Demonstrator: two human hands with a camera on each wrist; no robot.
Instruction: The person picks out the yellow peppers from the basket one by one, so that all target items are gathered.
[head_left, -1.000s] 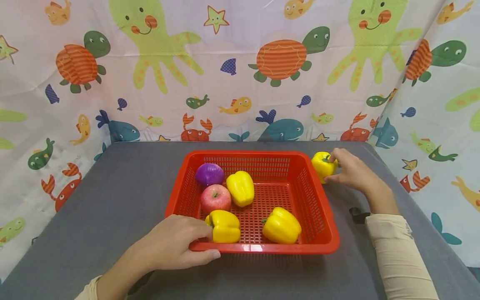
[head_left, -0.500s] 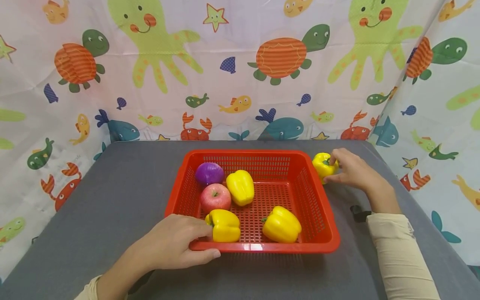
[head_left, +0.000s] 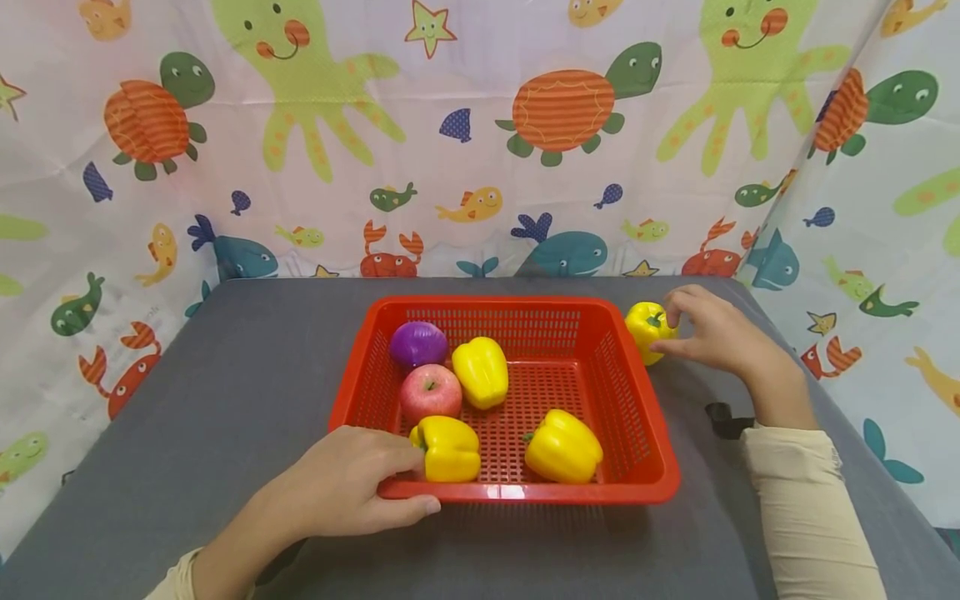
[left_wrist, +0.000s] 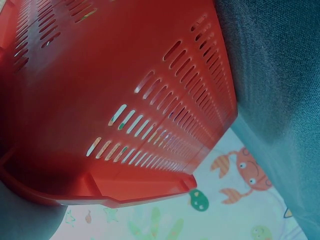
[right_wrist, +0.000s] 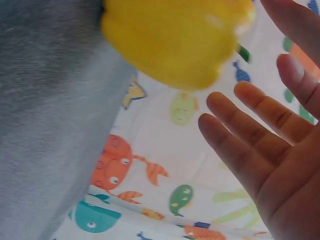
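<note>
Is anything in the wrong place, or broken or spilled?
Maybe one thing: a yellow pepper is outside the red basket, near the right hand. That looks odd because three other yellow peppers are inside, with the apple and purple onion. Nothing looks broken or spilled.

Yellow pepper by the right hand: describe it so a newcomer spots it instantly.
Find the red basket on the grey table. Past its right-hand side, beside the right hand, is a yellow pepper. Unlike the other three peppers, it is outside the basket.
</note>
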